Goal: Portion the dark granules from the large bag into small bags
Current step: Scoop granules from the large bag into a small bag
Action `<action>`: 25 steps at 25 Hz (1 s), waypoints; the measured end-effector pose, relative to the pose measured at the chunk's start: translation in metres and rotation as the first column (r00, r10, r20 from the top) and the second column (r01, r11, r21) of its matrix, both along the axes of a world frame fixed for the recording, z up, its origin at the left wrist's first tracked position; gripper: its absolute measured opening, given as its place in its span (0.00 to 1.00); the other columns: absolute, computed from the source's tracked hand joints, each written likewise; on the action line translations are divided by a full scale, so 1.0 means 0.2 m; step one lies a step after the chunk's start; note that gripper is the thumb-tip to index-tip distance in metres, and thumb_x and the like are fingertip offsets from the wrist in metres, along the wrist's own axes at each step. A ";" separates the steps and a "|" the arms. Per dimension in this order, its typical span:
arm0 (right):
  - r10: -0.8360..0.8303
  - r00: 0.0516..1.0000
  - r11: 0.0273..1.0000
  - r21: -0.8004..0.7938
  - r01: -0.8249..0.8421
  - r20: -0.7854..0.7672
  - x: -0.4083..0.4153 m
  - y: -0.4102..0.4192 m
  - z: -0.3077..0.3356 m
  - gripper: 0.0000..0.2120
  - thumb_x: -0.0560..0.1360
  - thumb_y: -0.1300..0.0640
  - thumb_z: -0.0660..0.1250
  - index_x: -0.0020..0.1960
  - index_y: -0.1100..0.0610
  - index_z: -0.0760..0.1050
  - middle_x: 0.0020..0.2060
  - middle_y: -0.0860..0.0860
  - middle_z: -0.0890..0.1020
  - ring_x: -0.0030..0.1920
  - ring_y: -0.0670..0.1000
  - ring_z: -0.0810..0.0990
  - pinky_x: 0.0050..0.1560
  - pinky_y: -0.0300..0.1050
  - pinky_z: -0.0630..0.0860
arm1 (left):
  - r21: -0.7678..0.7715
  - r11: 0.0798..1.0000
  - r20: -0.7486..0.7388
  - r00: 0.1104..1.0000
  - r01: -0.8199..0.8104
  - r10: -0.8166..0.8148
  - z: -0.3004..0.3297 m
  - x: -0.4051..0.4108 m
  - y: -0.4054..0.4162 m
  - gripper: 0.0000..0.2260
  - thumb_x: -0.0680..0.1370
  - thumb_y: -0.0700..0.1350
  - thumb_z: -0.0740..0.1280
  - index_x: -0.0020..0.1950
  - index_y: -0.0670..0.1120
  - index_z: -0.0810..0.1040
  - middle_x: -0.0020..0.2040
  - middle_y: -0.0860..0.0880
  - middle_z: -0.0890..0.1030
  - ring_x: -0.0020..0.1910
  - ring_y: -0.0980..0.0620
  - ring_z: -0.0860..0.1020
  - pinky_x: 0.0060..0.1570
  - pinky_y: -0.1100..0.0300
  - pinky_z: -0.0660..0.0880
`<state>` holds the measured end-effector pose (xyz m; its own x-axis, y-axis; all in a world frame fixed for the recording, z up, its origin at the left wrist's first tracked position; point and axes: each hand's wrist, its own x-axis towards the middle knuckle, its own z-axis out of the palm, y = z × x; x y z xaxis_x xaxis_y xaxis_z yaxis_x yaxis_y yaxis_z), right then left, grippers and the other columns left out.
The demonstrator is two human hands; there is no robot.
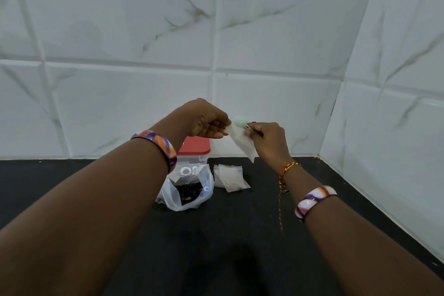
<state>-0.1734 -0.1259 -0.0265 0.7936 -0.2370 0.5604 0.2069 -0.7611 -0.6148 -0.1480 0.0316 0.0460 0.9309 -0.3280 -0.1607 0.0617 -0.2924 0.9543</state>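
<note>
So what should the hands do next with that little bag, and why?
Probably tip the green spoon into the small bag. The left hand holds the bag's top, and the right hand has the spoon at its mouth.

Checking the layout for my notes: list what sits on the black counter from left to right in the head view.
Large bag of dark granules, with the red-lidded container right behind it so their order is unclear → stack of small bags → dangling thread from the right wrist.
</note>
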 end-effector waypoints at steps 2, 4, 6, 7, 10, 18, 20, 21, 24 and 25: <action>-0.055 0.997 0.997 0.059 0.052 0.052 -0.05 0.01 0.05 0.13 0.78 0.60 0.62 0.58 0.64 0.78 0.51 0.59 0.83 0.44 0.52 0.78 0.40 0.28 0.68 | -0.018 0.998 0.007 0.998 -0.054 0.054 0.01 -0.03 0.01 0.08 0.75 0.34 0.67 0.36 0.38 0.74 0.23 0.47 0.77 0.17 0.55 0.75 0.21 0.66 0.75; -0.119 0.985 0.983 0.152 0.099 0.129 -0.08 0.02 0.09 0.12 0.78 0.60 0.61 0.57 0.64 0.78 0.50 0.58 0.83 0.45 0.50 0.77 0.42 0.26 0.68 | -0.078 0.993 -0.012 0.996 -0.087 0.087 -0.01 -0.04 0.00 0.08 0.74 0.34 0.67 0.36 0.39 0.74 0.30 0.45 0.75 0.21 0.54 0.75 0.22 0.63 0.77; -0.070 0.992 0.954 0.298 0.034 0.109 -0.09 0.06 0.12 0.12 0.79 0.61 0.58 0.58 0.64 0.76 0.48 0.56 0.82 0.46 0.49 0.79 0.48 0.33 0.73 | -0.142 0.987 -0.061 0.996 -0.077 0.069 -0.03 -0.07 -0.02 0.07 0.74 0.35 0.68 0.37 0.39 0.74 0.33 0.45 0.74 0.29 0.53 0.74 0.28 0.57 0.80; -0.005 0.998 0.920 0.391 -0.018 0.059 -0.10 0.08 0.13 0.12 0.79 0.62 0.57 0.58 0.64 0.75 0.45 0.55 0.80 0.43 0.48 0.78 0.46 0.35 0.74 | -0.167 0.984 -0.074 0.996 -0.068 0.056 -0.04 -0.08 -0.03 0.06 0.74 0.35 0.68 0.38 0.39 0.74 0.34 0.45 0.74 0.31 0.52 0.74 0.31 0.55 0.80; 0.179 0.982 0.752 0.652 -0.094 -0.065 -0.11 0.15 0.14 0.11 0.79 0.58 0.60 0.55 0.64 0.76 0.36 0.51 0.75 0.34 0.46 0.71 0.37 0.37 0.72 | -0.205 0.978 -0.046 0.999 -0.024 0.015 -0.05 -0.14 -0.06 0.03 0.74 0.35 0.68 0.41 0.40 0.76 0.36 0.46 0.77 0.33 0.54 0.76 0.37 0.54 0.81; 0.338 0.941 0.523 0.832 -0.186 -0.002 -0.18 0.14 0.17 0.05 0.70 0.59 0.72 0.45 0.59 0.78 0.35 0.52 0.77 0.32 0.46 0.70 0.30 0.35 0.70 | -0.138 0.990 0.096 0.995 0.032 -0.019 -0.03 -0.15 -0.02 0.06 0.74 0.33 0.68 0.38 0.41 0.78 0.35 0.44 0.80 0.28 0.54 0.80 0.32 0.58 0.81; 0.333 0.943 0.521 0.835 -0.176 -0.009 -0.19 0.14 0.18 0.09 0.71 0.60 0.72 0.49 0.62 0.78 0.34 0.52 0.77 0.31 0.46 0.69 0.27 0.34 0.69 | -0.133 0.989 0.087 0.995 0.057 -0.046 -0.04 -0.15 -0.02 0.06 0.74 0.33 0.67 0.38 0.41 0.77 0.36 0.45 0.80 0.32 0.53 0.79 0.33 0.59 0.81; 0.329 0.944 0.523 0.836 -0.166 -0.018 -0.18 0.13 0.18 0.11 0.71 0.60 0.71 0.51 0.63 0.78 0.34 0.52 0.77 0.30 0.46 0.69 0.25 0.34 0.69 | -0.149 0.987 0.067 0.996 0.063 -0.053 -0.04 -0.15 -0.02 0.06 0.75 0.34 0.67 0.38 0.41 0.77 0.36 0.45 0.79 0.33 0.53 0.79 0.33 0.59 0.81; 0.255 0.964 0.601 0.794 -0.096 -0.077 -0.17 0.10 0.19 0.10 0.71 0.61 0.71 0.51 0.64 0.78 0.33 0.52 0.77 0.29 0.46 0.68 0.23 0.33 0.66 | -0.251 0.968 0.017 1.000 -0.005 0.010 -0.06 -0.15 -0.01 0.04 0.74 0.36 0.68 0.39 0.41 0.77 0.36 0.46 0.79 0.31 0.55 0.78 0.36 0.61 0.80; 0.197 0.974 0.668 0.743 -0.046 -0.116 -0.17 0.09 0.18 0.07 0.71 0.61 0.71 0.48 0.63 0.78 0.33 0.53 0.77 0.29 0.46 0.68 0.22 0.33 0.65 | -0.279 0.958 0.028 0.997 -0.059 0.070 -0.06 -0.15 -0.01 0.04 0.74 0.36 0.69 0.39 0.40 0.77 0.35 0.46 0.78 0.29 0.55 0.78 0.36 0.62 0.80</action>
<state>-0.2069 -0.1081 0.0100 0.9089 -0.4045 0.1011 0.0989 -0.0264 -0.9947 -0.1771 0.0301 0.0339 0.9551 -0.2939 -0.0366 0.0346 -0.0119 0.9993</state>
